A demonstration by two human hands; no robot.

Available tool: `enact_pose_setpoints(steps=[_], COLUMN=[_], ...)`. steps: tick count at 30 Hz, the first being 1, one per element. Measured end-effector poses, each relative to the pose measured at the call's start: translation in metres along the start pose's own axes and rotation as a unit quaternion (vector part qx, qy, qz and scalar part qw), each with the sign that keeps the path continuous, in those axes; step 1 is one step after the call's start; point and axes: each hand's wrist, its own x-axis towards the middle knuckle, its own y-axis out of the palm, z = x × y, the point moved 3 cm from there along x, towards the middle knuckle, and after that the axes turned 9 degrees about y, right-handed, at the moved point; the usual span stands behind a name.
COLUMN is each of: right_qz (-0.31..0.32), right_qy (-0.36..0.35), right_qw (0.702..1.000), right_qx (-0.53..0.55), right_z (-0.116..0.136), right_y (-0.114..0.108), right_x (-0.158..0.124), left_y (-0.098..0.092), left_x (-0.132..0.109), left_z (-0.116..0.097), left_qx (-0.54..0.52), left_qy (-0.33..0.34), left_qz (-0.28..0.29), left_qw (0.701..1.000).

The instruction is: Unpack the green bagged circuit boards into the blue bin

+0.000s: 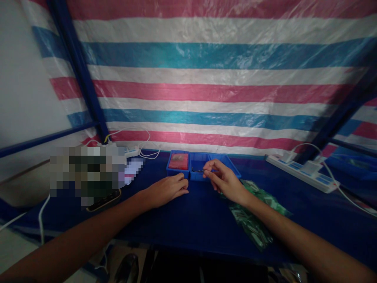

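My left hand (169, 190) rests near the front of a blue bin holding red packets (178, 161). Its fingers are curled in toward the thumb, and whether anything is inside them is hidden. Over the neighbouring blue bin (198, 158), my right hand (225, 181) is closed in a pinch at thumb and fingertips. A small dark piece seems to be in that pinch, too small to name. Some small dark parts (196, 170) show in the bin just left of those fingertips. Green-tinted clear packets (253, 226) lie on the table under and beside my right wrist.
Power strips stand at the right (303, 173) and back left (131, 151), with white cables. A phone-like device (104, 199) lies at the left beside a blurred-out area. Blue metal posts flank the blue table (176, 232); a striped plastic sheet (188, 86) hangs behind.
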Motion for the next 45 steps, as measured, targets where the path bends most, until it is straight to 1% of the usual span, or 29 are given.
enact_pose_setpoints(steps=[7, 13, 17, 22, 36, 42, 45], right_qz=[0.010, -0.006, -0.020, -0.043, -0.044, -0.036, -0.041], right_qy=[-0.008, -0.013, -0.002, -0.012, -0.001, -0.002, 0.004], right_qw=[1.000, 1.000, 0.999, 0.999, 0.999, 0.999, 0.999], right_qx=[-0.006, -0.023, -0.030, -0.021, -0.020, -0.004, 0.000], right_z=[-0.003, -0.003, -0.002, 0.000, 0.000, -0.002, -0.004], right_y=[-0.003, -0.006, -0.013, -0.021, -0.023, -0.021, -0.021], right_x=[0.004, 0.006, 0.012, 0.017, 0.014, 0.014, 0.012], left_y=[0.001, -0.002, -0.006, -0.008, -0.003, -0.002, 0.001], left_x=[0.001, 0.001, 0.003, 0.004, 0.005, 0.006, 0.006], left_z=[0.001, -0.005, -0.009, -0.011, -0.014, -0.013, -0.017], left_qx=[0.029, 0.066, 0.092, 0.123, 0.119, 0.109, 0.104], left_qy=[-0.010, -0.020, -0.029, -0.043, -0.034, -0.053, -0.081], left_qz=[0.005, -0.007, -0.024, -0.026, -0.027, -0.018, -0.018], left_qw=[1.000, 0.998, 0.995, 0.991, 0.992, 0.993, 0.991])
